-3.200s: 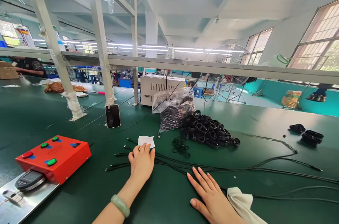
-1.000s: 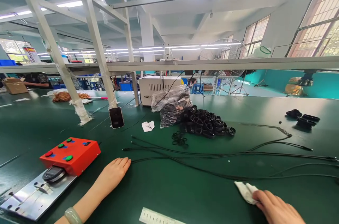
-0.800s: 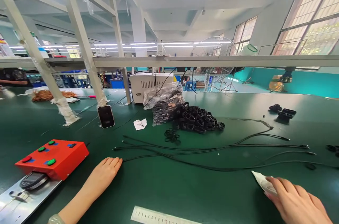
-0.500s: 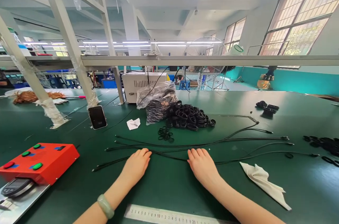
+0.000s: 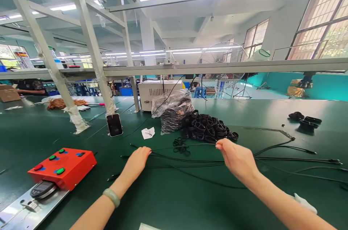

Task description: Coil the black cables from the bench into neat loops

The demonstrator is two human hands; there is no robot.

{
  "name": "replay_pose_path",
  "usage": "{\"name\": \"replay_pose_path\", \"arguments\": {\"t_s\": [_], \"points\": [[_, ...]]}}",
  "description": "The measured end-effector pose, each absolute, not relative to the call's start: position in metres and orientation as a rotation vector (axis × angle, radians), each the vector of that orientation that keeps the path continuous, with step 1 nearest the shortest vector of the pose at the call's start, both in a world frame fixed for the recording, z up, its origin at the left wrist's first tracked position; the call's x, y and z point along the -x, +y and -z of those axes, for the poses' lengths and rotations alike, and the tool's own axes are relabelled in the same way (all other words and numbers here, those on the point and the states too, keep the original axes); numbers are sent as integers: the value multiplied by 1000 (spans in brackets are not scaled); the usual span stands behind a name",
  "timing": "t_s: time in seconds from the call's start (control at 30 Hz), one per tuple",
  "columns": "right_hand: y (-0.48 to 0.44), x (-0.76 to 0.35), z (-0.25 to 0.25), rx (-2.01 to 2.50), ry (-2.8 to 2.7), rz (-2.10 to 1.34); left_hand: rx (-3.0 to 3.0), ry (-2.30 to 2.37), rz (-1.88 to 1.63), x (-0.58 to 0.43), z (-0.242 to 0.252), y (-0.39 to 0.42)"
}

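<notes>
My left hand and my right hand each pinch one thin black cable and hold a stretch of it taut just above the green table. Several more long black cables lie across the table under and to the right of my hands. A pile of black rubber rings sits just beyond the cable, with a small loose cluster of rings in front of it. My left wrist wears a pale green bangle.
A red box with buttons and a gauge on a metal plate stand at left. A phone leans on a post, a bag of rings stands behind, a white cloth lies at right, and a ruler's edge shows at the bottom.
Both hands went from lying flat on the table to pinching one cable and lifting it. My right hand moved up and to the right. The view shifted, so the cloth lies lower right.
</notes>
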State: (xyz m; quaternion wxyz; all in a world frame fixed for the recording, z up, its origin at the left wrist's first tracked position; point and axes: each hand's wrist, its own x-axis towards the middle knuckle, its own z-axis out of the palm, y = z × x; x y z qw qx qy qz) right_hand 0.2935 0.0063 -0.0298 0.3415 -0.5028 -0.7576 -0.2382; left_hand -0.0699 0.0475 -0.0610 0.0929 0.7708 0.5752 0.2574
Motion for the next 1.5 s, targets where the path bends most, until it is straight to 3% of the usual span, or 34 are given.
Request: {"name": "replay_pose_path", "arguments": {"t_s": [0.13, 0.23, 0.4, 0.57, 0.67, 0.87, 1.2, 1.5], "points": [[7, -289, 10, 1440, -1897, 736, -1951, 1581, -801, 81, 43, 15], [-13, -247, 2, 1237, -2052, 685, -1698, 1300, -710, 56, 44, -33], [-36, -178, -2, 673, -2596, 15, -1149, 924, -699, 12, 49, -102], [-23, -170, 10, 627, -2650, -630, -564, 649, -810, -1, 48, -129], [-23, -170, 17, 717, -2521, -794, -489, 640, -748, -6, 45, -133], [-29, -167, 16, 810, -2405, -752, -459, 622, -706, -17, 46, -128], [-29, -164, 14, 1054, -2254, -985, -452, 471, -769, -26, 47, -126], [-51, -140, 31, 1120, -2024, -1557, -567, 112, -876, -14, 34, -131]]}}
